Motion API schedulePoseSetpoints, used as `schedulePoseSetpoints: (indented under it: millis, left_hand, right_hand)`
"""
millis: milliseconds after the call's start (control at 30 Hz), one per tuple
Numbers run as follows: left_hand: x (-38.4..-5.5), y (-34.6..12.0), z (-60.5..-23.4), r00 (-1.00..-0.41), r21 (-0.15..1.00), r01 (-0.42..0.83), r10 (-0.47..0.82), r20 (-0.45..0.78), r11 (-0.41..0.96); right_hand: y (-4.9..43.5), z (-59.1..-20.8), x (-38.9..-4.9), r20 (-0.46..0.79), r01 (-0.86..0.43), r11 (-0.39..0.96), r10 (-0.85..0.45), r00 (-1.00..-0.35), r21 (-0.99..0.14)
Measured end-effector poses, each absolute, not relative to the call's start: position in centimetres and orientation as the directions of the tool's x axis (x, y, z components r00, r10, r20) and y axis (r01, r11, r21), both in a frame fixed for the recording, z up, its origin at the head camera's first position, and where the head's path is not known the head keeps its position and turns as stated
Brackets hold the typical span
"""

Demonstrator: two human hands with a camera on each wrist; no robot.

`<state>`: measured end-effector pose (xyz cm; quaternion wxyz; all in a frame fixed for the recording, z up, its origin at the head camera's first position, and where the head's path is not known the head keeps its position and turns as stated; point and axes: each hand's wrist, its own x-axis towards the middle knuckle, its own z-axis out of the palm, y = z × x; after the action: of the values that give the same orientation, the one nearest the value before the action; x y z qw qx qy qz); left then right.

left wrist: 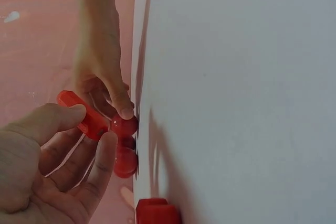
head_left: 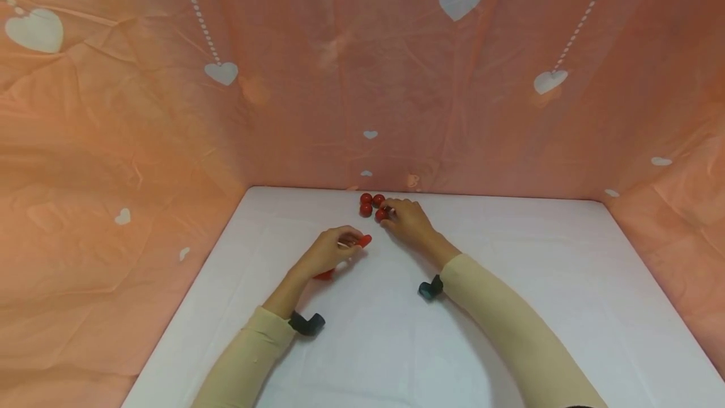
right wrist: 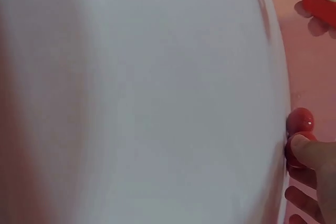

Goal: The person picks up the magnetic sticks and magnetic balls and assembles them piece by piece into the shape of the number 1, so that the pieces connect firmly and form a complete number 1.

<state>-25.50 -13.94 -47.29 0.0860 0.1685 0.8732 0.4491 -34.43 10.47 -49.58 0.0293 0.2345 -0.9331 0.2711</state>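
My left hand pinches a short red stick-like piece between thumb and fingers, held above the white table. What kind of piece it is, I cannot tell. Under that hand's wrist, a second red piece lies on the table, partly covered in the head view; its faceted end shows at the bottom of the left wrist view. Near the far edge, my right hand holds a shiny red ball with thumb and fingertips. Close beside it sit three similar red balls in a tight group.
The white table reaches to an orange cloth backdrop with white hearts, which hangs behind and at both sides. Dark wrist-worn camera mounts stick out at each sleeve.
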Motion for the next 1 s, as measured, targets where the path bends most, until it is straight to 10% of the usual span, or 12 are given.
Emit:
schedulePoseSetpoints:
  millis: [1000]
  left_hand:
    - [-25.5,-10.3,-48.0,-0.927,0.834,0.193,0.375,-0.017,0.517]
  right_hand:
    - [16.6,-48.5,-30.5,0.237,-0.393,0.601,-0.323,-0.916,-0.696]
